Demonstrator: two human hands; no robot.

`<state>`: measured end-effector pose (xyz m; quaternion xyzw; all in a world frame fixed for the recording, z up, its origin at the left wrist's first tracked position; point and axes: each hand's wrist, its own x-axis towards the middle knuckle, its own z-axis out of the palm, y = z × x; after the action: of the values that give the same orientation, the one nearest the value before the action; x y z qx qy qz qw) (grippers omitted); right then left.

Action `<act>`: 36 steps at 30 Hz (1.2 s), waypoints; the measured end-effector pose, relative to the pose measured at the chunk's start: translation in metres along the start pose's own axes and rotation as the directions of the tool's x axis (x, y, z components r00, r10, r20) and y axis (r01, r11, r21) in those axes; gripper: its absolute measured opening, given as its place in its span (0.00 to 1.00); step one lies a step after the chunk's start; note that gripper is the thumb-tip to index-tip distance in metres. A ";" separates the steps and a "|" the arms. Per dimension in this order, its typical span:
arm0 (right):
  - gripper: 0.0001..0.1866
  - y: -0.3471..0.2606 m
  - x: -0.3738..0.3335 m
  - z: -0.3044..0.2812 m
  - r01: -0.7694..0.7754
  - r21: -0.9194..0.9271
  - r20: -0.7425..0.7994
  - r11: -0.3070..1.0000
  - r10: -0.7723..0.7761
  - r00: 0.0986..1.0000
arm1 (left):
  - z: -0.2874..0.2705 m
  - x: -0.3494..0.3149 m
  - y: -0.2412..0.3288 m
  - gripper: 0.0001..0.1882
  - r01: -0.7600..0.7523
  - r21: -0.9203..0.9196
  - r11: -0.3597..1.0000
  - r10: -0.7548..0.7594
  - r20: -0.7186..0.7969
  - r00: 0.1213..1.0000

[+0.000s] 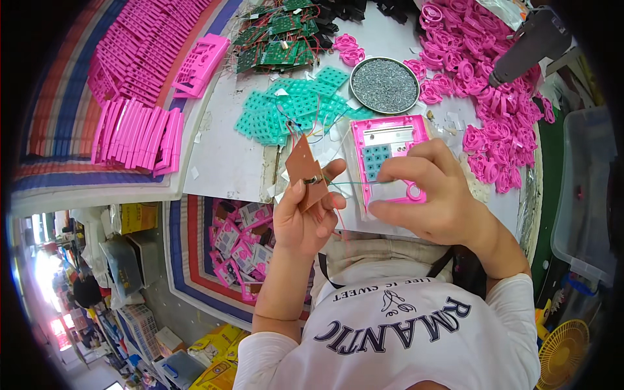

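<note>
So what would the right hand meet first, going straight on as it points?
Past the thin green wire, the right hand would probably meet the left hand first, then the brown circuit board; depth is unclear.

I count one brown circuit board point(300, 161), one pink frame point(421, 127) with one teal keypad point(375, 159) in it, one round dish point(385, 112), one drill point(533, 49) at far right and one clear tub point(588, 188) at right. The green boards point(284, 27), pink rings point(465, 68) and metal bits point(383, 83) are too many to number.
</note>
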<state>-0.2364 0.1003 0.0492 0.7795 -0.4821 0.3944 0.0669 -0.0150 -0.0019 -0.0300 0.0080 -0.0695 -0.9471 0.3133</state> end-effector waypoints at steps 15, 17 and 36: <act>0.29 0.007 -0.044 -0.073 -0.643 0.463 0.578 0.610 0.343 0.741 | 0.048 -0.014 0.016 0.14 -0.207 0.974 -0.092 0.251 0.224 0.942; 0.31 0.004 -0.035 -0.070 -0.488 0.216 0.317 0.846 0.412 0.854 | 0.062 -0.008 0.011 0.14 -0.292 0.940 -0.177 0.057 0.307 0.950; 0.18 -0.027 -0.081 -0.021 -0.877 0.460 0.748 -0.139 0.593 0.298 | 0.046 -0.009 -0.019 0.10 0.103 0.987 0.126 -0.149 -0.084 0.985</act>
<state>-0.2444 0.1814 0.0155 0.3119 -0.5728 0.4137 -0.6352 -0.0218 0.0244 0.0130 0.2006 -0.6780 -0.6913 0.1491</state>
